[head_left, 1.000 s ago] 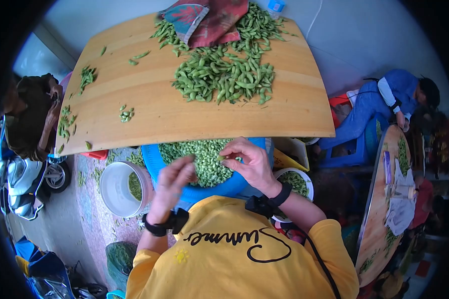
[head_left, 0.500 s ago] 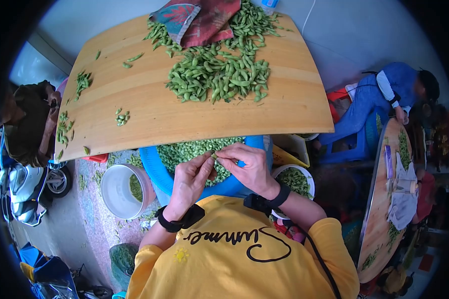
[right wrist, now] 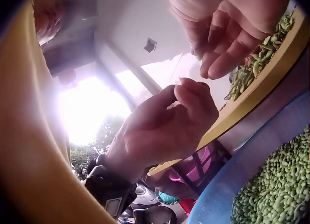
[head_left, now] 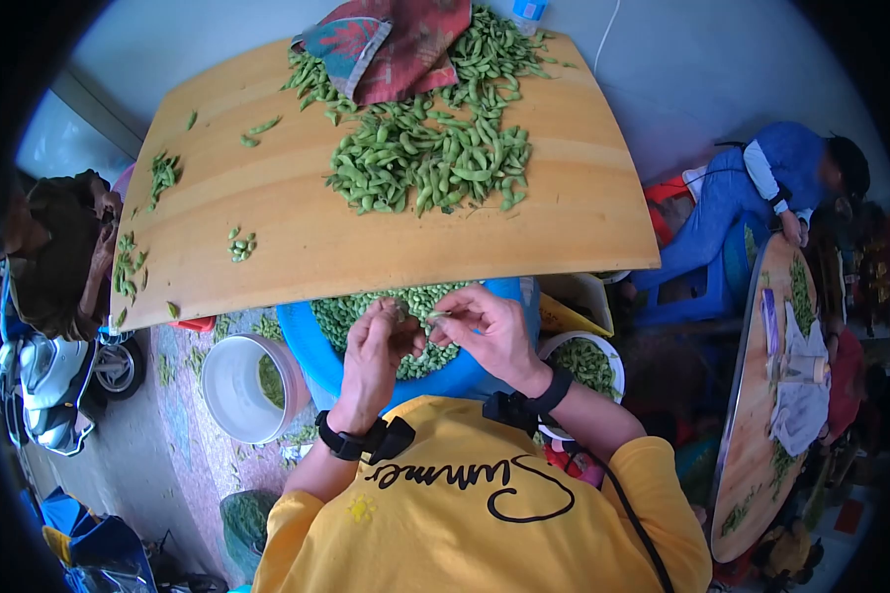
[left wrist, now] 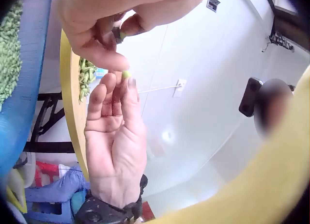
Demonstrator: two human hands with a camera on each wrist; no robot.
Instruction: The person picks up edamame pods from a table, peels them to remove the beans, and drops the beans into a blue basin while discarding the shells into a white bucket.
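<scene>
My left hand [head_left: 369, 346] pinches an edamame pod [left wrist: 117, 35], mostly hidden by its fingers. Facing it, my right hand [head_left: 491, 338] holds a small green bean [left wrist: 126, 74] between thumb and fingertips. A narrow gap separates the two hands in the head view. Both are over a blue basin [head_left: 307, 346] heaped with shelled green beans [head_left: 420, 364]. Beyond the basin, a pile of whole edamame pods [head_left: 425, 163] lies on the wooden table [head_left: 267, 217], with a red patterned cloth [head_left: 405, 54] partly over it.
A whitish bucket [head_left: 232, 381] stands left of the basin, and a white bucket of pods [head_left: 583, 361] to the right. Several loose beans [head_left: 240, 244] lie on the table. One person [head_left: 54, 247] sits at left, another [head_left: 761, 198] at right by a second table [head_left: 747, 435].
My left hand came in from the left and met the right hand at a pod. Now they have parted slightly, the left with the pod, the right with a bean.
</scene>
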